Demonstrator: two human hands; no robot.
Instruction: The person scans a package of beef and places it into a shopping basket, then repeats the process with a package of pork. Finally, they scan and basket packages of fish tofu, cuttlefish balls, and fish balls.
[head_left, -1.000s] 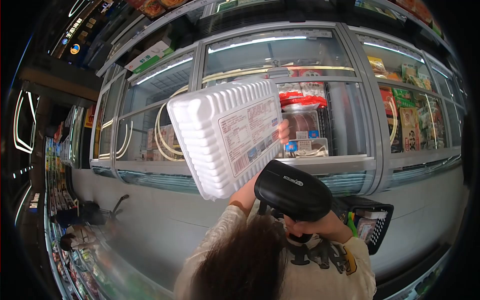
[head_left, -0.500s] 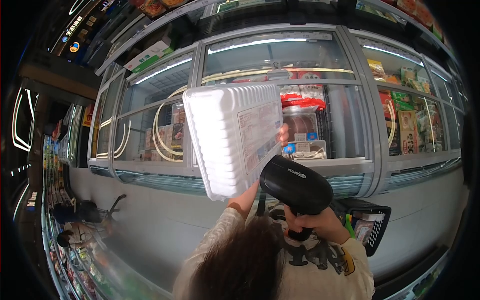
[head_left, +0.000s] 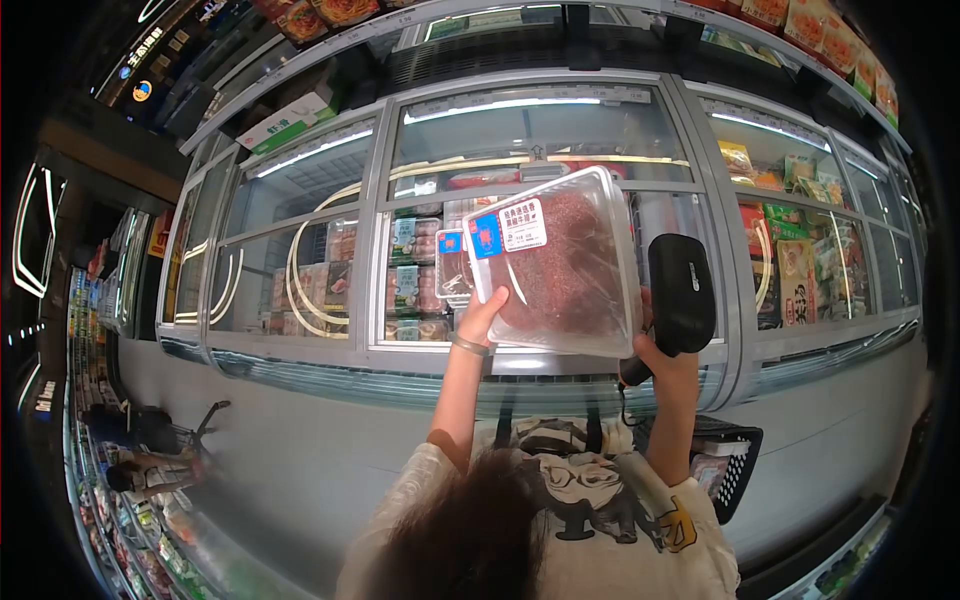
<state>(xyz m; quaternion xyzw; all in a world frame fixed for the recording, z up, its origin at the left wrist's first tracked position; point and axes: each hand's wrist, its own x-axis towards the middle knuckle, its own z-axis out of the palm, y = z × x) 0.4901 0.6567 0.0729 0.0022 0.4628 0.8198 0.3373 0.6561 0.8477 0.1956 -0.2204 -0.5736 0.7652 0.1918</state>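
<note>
A clear-wrapped tray of dark red meat (head_left: 565, 270) is held up over the freezer, its blue-and-white label facing me. My left hand (head_left: 484, 318) grips its lower left edge, thumb on the film. In my right hand (head_left: 668, 362) is a black barcode scanner (head_left: 683, 293), fingers wrapped round its handle. The scanner's head stands just right of the tray, and my right hand's fingers are by the tray's right edge. Behind the tray, a smaller labelled meat pack (head_left: 453, 268) lies in the freezer.
The glass-topped chest freezer (head_left: 545, 115) spans the view, with stacked packs (head_left: 405, 275) inside. At my lower right is a black basket (head_left: 738, 475) holding packages. A person (head_left: 150, 470) is at the far left by a shelf of goods (head_left: 150, 535). A green-and-white box (head_left: 290, 122) sits on the freezer.
The tray has turned from its white underside to its labelled meat side and shifted right. The scanner has moved up and right, away from the tray's underside.
</note>
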